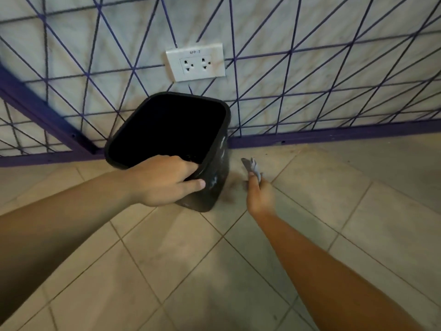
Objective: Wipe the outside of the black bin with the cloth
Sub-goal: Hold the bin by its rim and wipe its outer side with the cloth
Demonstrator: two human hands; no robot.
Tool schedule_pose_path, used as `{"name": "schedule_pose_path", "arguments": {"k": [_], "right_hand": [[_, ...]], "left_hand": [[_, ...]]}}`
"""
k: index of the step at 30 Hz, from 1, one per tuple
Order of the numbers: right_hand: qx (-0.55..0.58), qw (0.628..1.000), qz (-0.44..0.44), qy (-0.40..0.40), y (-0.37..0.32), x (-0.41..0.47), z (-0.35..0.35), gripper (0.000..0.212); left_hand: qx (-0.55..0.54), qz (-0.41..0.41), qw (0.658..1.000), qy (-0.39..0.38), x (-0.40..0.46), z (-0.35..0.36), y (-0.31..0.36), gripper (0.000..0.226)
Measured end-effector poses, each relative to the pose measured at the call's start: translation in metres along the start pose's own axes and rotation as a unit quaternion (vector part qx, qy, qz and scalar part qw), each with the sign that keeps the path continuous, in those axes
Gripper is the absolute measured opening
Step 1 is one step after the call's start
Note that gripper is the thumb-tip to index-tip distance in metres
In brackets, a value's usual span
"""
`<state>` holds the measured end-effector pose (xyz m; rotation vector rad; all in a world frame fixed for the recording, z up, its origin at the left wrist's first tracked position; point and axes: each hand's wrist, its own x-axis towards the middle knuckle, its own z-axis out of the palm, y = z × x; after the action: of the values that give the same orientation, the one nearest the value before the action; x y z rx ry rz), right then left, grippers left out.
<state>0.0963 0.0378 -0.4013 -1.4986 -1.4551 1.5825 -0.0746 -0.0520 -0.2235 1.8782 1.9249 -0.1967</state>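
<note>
Black bin (214, 163): on tiled floor (310, 235), close to purple baseboard (334, 136) of patterned wall (310, 68); tilted, mouth turned up toward the camera, base toward the near tiles. Long axis from rim to base, slanting down toward the viewer. Pale smears on the side wall facing right.

Left hand (162, 180): gripping near rim of bin; fingers curled over the edge and into the opening, thumb pressed along the outer wall. Steadying role, judged.

Right hand (259, 194): fingers closed round a bunched grey cloth (253, 167), which sticks up past the fingertips. Held just beside the bin, to its right; not touching the wall, a narrow gap of floor between.

Key relation: smeared side wall lying directly left of the cloth, at about the same height. Right hand the nearer to that face; left hand occupied at the rim. Short leftward move likely enough to bring cloth onto plastic, then strokes along the rim-to-base line.

Progress, judged: smears uncleared on the right face; far sides hidden from view.

Also present: white double socket (195, 63) on wall above bin; dark stain (232, 187) on floor between bin and right hand.
</note>
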Motion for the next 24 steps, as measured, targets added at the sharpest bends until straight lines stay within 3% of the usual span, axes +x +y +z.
{"name": "schedule_pose_path", "arguments": {"k": [5, 9, 13, 20, 23, 24], "right_hand": [[0.075, 0.994, 0.083, -0.019, 0.005, -0.044, 0.032, 0.036], [0.111, 0.980, 0.161, -0.039, 0.009, -0.078, 0.054, 0.023], [0.130, 0.970, 0.203, -0.012, 0.007, -0.092, 0.065, 0.047], [0.248, 0.954, 0.168, 0.008, 0.003, -0.074, 0.087, 0.055], [0.315, 0.935, 0.155, -0.041, 0.001, -0.061, 0.120, 0.075], [0.321, 0.934, 0.149, -0.041, 0.005, -0.060, 0.134, 0.091]], "left_hand": [[0.051, -0.033, 0.998, 0.001, -0.022, 0.007, -0.018, 0.018], [0.059, -0.034, 0.996, 0.049, -0.025, 0.013, -0.016, 0.040], [0.036, -0.034, 0.996, 0.070, -0.018, 0.020, -0.009, 0.046], [0.014, -0.040, 0.994, 0.105, -0.008, 0.021, 0.000, 0.049], [0.009, -0.042, 0.994, 0.104, -0.007, 0.021, -0.003, 0.050], [0.004, -0.042, 0.994, 0.104, -0.005, 0.022, -0.005, 0.051]]}}
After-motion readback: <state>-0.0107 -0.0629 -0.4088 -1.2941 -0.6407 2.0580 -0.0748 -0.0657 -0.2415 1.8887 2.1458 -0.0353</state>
